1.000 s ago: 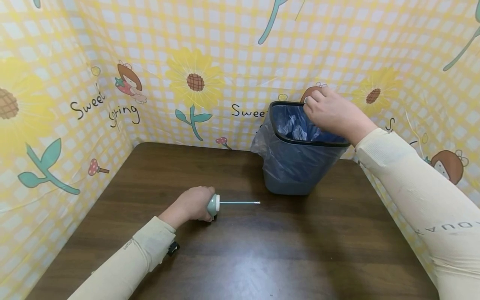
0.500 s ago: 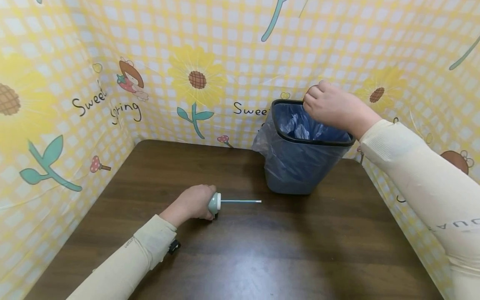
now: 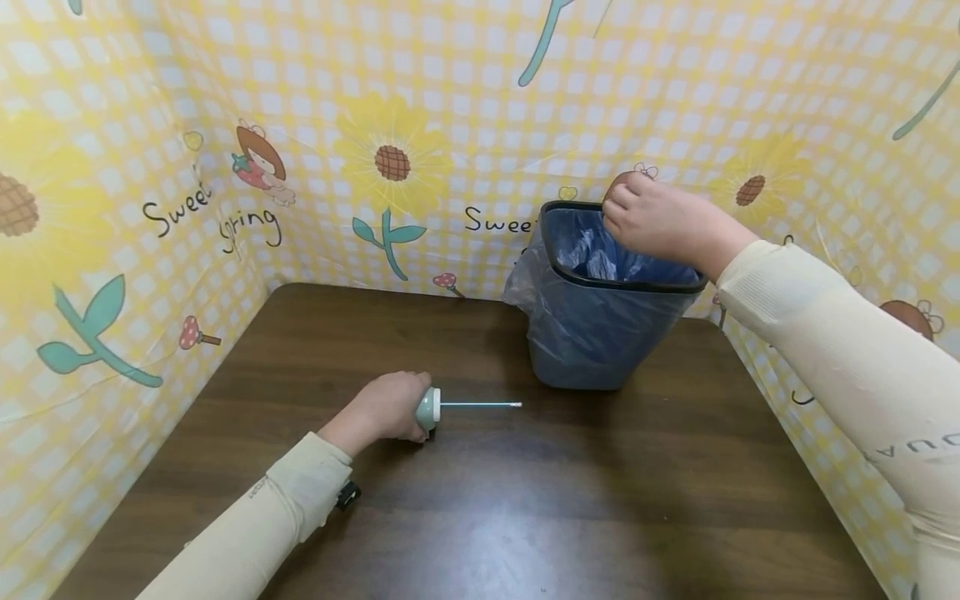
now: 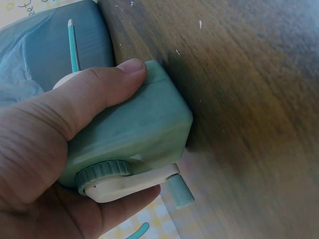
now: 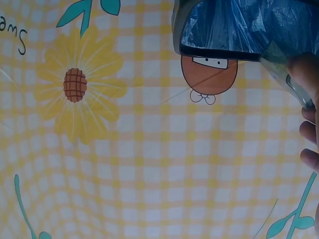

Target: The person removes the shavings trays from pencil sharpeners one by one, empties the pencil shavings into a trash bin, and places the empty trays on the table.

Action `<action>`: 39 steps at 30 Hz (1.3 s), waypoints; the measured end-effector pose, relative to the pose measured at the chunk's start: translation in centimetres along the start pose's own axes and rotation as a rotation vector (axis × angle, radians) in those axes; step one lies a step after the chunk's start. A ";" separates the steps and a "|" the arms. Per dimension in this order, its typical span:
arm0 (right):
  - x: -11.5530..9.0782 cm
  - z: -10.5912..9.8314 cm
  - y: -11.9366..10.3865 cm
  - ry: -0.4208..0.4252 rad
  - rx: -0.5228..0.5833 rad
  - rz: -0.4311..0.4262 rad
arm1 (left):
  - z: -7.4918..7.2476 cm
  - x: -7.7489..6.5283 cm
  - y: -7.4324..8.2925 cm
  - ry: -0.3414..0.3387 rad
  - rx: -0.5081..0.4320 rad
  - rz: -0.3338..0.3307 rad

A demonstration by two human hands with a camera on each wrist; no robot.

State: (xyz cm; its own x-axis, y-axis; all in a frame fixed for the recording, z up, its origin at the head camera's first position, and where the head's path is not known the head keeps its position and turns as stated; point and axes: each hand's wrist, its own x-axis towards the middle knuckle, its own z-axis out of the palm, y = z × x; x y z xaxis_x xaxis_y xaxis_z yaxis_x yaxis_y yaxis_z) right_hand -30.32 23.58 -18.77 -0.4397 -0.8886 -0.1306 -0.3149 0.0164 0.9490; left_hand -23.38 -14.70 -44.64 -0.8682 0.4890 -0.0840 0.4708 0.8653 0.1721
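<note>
My left hand [image 3: 382, 406] grips a green crank pencil sharpener [image 4: 139, 119], low over or on the table; contact cannot be told. A pale crank [image 4: 132, 184] with a green knob is on one side of it. From the white end sticks a blue pencil [image 3: 480, 405], pointing right, with a white tip. Over the opening of the dark bin [image 3: 581, 342], my right hand [image 3: 663, 218] pinches a small translucent greenish container [image 5: 278, 64], which looks like a shavings drawer. Only part of that container shows in the right wrist view; in the head view the hand hides it.
A clear plastic bag [image 3: 521, 287] lines the bin and hangs over its rim. The bin stands at the back right of the brown table [image 3: 420, 517]. Patterned cloth walls [image 3: 480, 125] rise close behind and at both sides. Small pale specks [image 4: 200, 24] lie on the tabletop.
My right hand and forearm have turned slightly above the bin, staying over its back part. The left hand, sharpener and pencil stay practically still.
</note>
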 end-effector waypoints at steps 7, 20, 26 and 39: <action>0.5 0.3 0.0 0.010 0.029 -0.033 | 0.1 -0.1 0.1 -0.003 -0.008 -0.008; 0.7 0.5 -0.1 -0.022 -0.034 -0.102 | 0.3 0.0 -0.1 0.001 -0.011 -0.007; 0.4 0.8 -0.4 -0.016 -0.017 -0.098 | 0.0 0.0 0.0 -0.011 -0.007 -0.006; 0.2 1.0 -0.3 0.011 0.017 -0.058 | -0.2 -0.1 0.0 -0.001 -0.011 0.001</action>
State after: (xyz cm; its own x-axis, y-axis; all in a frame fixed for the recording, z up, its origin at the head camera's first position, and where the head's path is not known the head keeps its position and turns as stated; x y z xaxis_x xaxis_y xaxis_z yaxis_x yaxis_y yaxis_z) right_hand -31.14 23.84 -19.37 -0.4112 -0.8932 -0.1820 -0.3536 -0.0277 0.9350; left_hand -23.32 -14.77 -44.43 -0.8676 0.4899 -0.0850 0.4697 0.8636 0.1832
